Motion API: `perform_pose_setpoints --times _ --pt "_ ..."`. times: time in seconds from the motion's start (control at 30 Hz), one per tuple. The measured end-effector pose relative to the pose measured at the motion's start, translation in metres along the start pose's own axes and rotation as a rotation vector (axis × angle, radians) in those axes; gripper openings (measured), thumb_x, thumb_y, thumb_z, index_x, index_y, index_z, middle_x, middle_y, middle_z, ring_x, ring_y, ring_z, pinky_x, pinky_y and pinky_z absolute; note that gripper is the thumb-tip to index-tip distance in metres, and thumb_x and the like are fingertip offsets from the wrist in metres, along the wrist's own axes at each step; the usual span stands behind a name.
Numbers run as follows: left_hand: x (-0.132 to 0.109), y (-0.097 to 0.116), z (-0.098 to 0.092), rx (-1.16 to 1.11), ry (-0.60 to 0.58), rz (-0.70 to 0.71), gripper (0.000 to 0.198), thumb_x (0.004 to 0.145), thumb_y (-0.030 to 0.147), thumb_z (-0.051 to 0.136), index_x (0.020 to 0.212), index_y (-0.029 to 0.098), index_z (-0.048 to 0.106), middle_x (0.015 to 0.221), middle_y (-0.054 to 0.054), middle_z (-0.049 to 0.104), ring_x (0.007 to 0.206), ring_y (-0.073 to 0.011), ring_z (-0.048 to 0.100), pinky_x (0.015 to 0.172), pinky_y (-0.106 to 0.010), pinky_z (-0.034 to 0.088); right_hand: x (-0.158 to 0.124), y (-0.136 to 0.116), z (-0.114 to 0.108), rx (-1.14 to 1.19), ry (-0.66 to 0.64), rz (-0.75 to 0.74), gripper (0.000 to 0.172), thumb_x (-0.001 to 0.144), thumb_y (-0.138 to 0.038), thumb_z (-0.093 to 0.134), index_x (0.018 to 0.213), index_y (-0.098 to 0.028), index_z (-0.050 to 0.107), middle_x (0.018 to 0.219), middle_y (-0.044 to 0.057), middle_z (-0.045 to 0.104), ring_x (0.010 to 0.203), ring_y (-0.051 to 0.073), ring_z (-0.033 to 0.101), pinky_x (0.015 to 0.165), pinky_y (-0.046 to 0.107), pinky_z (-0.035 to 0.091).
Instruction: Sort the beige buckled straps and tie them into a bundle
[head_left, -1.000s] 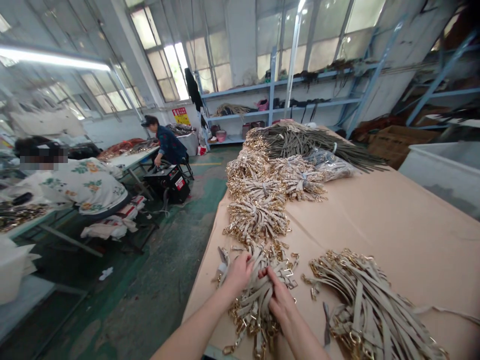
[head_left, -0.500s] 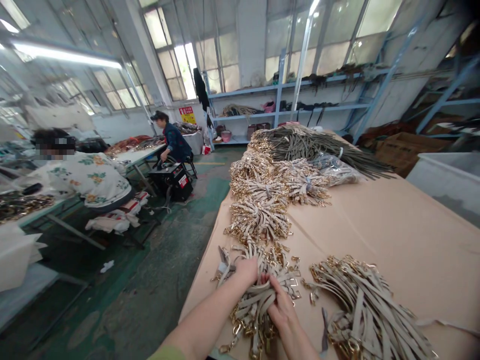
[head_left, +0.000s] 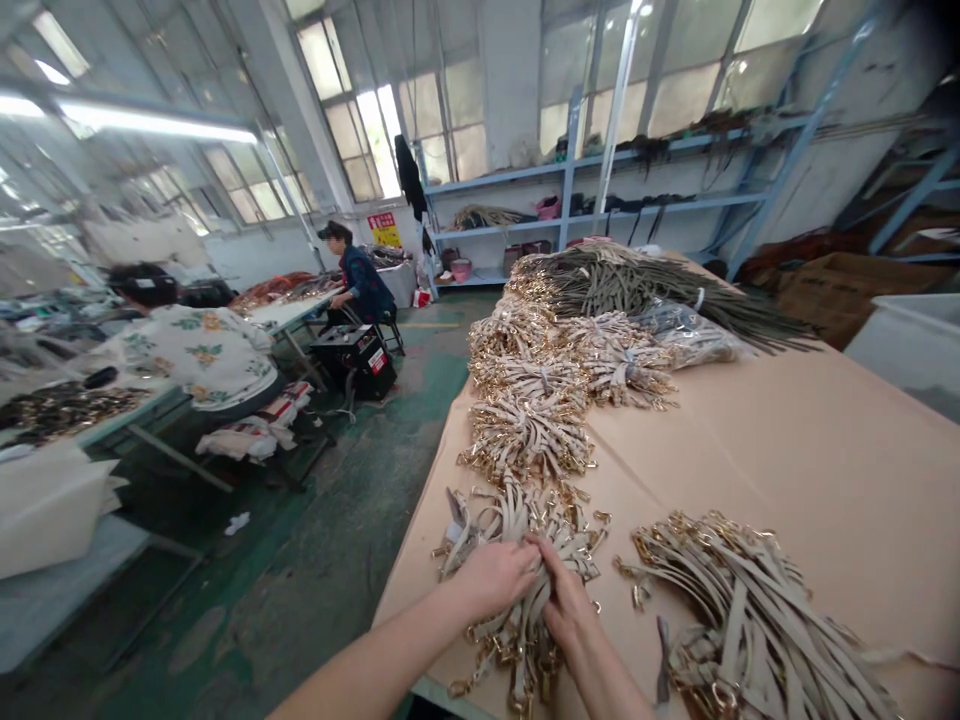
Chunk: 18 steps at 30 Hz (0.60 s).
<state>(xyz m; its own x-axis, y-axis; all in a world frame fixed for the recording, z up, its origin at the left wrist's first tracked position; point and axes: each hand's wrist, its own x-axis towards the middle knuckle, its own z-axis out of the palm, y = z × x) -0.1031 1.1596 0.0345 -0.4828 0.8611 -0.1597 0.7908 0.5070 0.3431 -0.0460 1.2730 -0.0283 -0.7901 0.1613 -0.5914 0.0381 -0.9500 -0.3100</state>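
A bundle of beige straps [head_left: 517,630] with gold metal clasps lies at the near left edge of the table, its ends fanned out. Across its middle lies my left hand [head_left: 499,577], fingers curled down onto the straps. Against the bundle's right side, my right hand [head_left: 568,598] is closed round some straps, and its fingertips meet those of my left hand. What lies under the fingers is hidden. A dark strip [head_left: 455,508] sticks out at the bundle's left.
More tied strap bundles [head_left: 529,435] line the table's left edge. A loose pile of straps [head_left: 750,620] lies at right. Grey-green straps [head_left: 615,280] and a plastic bag [head_left: 694,335] lie farther back. Two people sit at tables on the left, one in a flowered top [head_left: 202,355].
My left hand has shifted slightly down and turned over the middle of the bundle, closer to my right fingertips. The whole view has swung a little to the left.
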Motion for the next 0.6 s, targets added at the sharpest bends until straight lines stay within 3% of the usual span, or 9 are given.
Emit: perform_pose_setpoints --times 0.07,0.13,0.2,0.27,0.4,0.6 --pt "-0.002 -0.012 0.000 -0.077 -0.010 -0.067 0.041 0.087 0.048 0.031 0.097 0.021 0.060 0.092 -0.006 0.064 0.082 -0.0210 0.057 0.073 -0.030 0.044 0.001 0.000 0.003 0.056 0.015 0.025 0.025 0.056 -0.018 0.076 0.077 -0.012 0.065 0.070 0.002 0.069 0.064 0.013 0.064 0.065 0.022 0.053" --pt "0.007 -0.027 0.002 -0.150 0.016 -0.300 0.043 0.088 0.044 0.027 0.082 0.020 0.062 0.083 -0.005 0.065 0.079 -0.0194 0.058 0.071 -0.029 0.043 0.001 -0.002 0.004 0.118 -0.004 0.081 0.018 0.057 -0.013 0.074 0.073 -0.013 0.065 0.068 0.001 0.069 0.062 0.012 0.063 0.067 0.022 0.053" --pt "0.026 -0.040 0.008 -0.178 0.066 -0.536 0.038 0.086 0.037 0.031 0.081 0.017 0.063 0.084 -0.008 0.066 0.080 -0.0216 0.060 0.071 -0.031 0.043 0.000 -0.003 0.005 0.156 -0.038 0.126 0.016 0.060 -0.011 0.072 0.074 -0.014 0.065 0.071 0.001 0.069 0.065 0.012 0.064 0.071 0.023 0.053" --pt "0.047 -0.048 0.016 -0.185 0.079 -0.644 0.035 0.081 0.039 0.041 0.082 0.013 0.064 0.086 -0.014 0.066 0.083 -0.0275 0.060 0.070 -0.036 0.044 -0.001 -0.003 0.006 0.158 -0.060 0.130 0.018 0.062 -0.012 0.071 0.077 -0.016 0.065 0.072 0.000 0.069 0.067 0.011 0.064 0.073 0.025 0.053" --pt "0.075 -0.051 0.033 -0.221 0.104 -0.727 0.032 0.072 0.036 0.053 0.083 0.009 0.064 0.089 -0.020 0.065 0.086 -0.0325 0.060 0.072 -0.040 0.044 -0.006 -0.006 0.007 0.119 -0.113 0.099 0.020 0.060 -0.019 0.074 0.078 -0.018 0.065 0.080 0.000 0.070 0.074 0.013 0.064 0.075 0.028 0.053" --pt "0.073 -0.050 0.037 -0.378 0.182 -0.720 0.024 0.078 0.024 0.042 0.088 0.010 0.059 0.089 -0.012 0.064 0.082 -0.0209 0.059 0.074 -0.032 0.044 -0.005 -0.015 0.005 0.169 -0.085 0.117 0.025 0.058 -0.017 0.073 0.081 -0.014 0.064 0.081 0.003 0.069 0.077 0.015 0.064 0.076 0.029 0.052"
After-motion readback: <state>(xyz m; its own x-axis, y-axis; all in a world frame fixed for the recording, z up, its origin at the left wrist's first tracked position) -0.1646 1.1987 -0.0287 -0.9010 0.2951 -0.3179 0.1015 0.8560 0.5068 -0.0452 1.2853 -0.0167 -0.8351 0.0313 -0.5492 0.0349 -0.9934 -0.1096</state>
